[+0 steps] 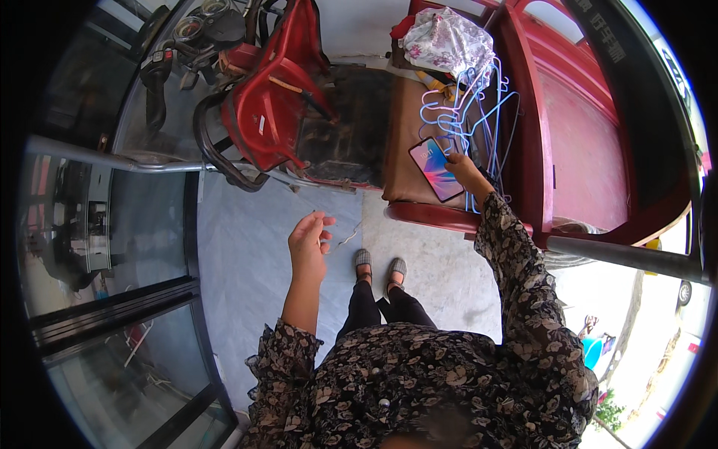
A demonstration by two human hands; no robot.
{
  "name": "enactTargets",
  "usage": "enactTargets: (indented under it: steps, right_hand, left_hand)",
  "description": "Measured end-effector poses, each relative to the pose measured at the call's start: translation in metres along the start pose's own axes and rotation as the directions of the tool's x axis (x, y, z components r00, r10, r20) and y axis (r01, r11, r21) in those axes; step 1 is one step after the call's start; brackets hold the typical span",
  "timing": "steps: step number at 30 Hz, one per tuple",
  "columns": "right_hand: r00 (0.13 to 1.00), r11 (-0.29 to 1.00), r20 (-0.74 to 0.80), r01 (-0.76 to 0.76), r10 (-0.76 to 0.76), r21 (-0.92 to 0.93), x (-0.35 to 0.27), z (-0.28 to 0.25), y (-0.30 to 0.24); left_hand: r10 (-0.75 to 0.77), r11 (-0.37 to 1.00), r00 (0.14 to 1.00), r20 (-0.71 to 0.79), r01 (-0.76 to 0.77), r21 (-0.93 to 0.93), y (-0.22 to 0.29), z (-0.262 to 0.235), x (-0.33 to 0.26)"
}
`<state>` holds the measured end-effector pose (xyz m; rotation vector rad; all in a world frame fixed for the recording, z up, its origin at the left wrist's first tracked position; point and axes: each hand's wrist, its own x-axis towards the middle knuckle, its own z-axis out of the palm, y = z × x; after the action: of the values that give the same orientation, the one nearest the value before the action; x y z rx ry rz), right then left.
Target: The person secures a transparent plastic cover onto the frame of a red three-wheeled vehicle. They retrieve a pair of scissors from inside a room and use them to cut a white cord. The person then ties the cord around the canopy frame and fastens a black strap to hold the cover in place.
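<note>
My right hand (465, 170) reaches forward onto the brown seat (404, 150) of a red three-wheeled vehicle. Its fingers rest on a smartphone (435, 168) with a lit, colourful screen that lies on the seat. Whether the hand grips the phone or only touches it is unclear. Beside the phone lies a heap of blue and white wire hangers (467, 105). My left hand (309, 239) hangs in the air over the grey floor, fingers loosely curled, with nothing visible in it. Both arms wear a dark flowered blouse.
A folded flowered cloth (449, 41) sits at the back of the seat. The vehicle's red front body and handlebar (269, 97) stand to the left, its red cargo bed (583, 135) to the right. Glass doors (112, 299) line the left side. My feet (380, 267) stand on the floor.
</note>
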<state>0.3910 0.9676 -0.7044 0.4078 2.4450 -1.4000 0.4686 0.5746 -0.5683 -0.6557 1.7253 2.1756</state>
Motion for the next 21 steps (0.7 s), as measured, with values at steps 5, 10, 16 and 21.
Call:
enactTargets:
  steps: [5, 10, 16, 21]
  right_hand:
    - [0.965, 0.946, -0.167, 0.147, -0.201, -0.288, 0.025, 0.011, 0.017]
    - [0.933, 0.934, -0.344, -0.027, -0.103, -0.355, 0.009, 0.015, 0.018]
    - [0.945, 0.946, -0.174, 0.300, -0.278, 0.120, -0.035, 0.019, -0.055]
    - [0.738, 0.748, 0.436, 0.137, -0.514, 0.650, -0.180, 0.064, -0.223]
  left_hand:
    - [0.014, 1.000, 1.000, -0.006, -0.014, -0.015, -0.008, -0.013, -0.022]
    - [0.023, 0.999, 1.000, -0.005, -0.023, -0.046, 0.001, -0.010, -0.044]
    - [0.184, 0.983, 0.965, 0.187, -0.186, -0.006, 0.016, -0.005, -0.067]
    - [0.075, 0.996, 0.854, 0.515, -0.085, -0.004, 0.035, 0.006, -0.082]
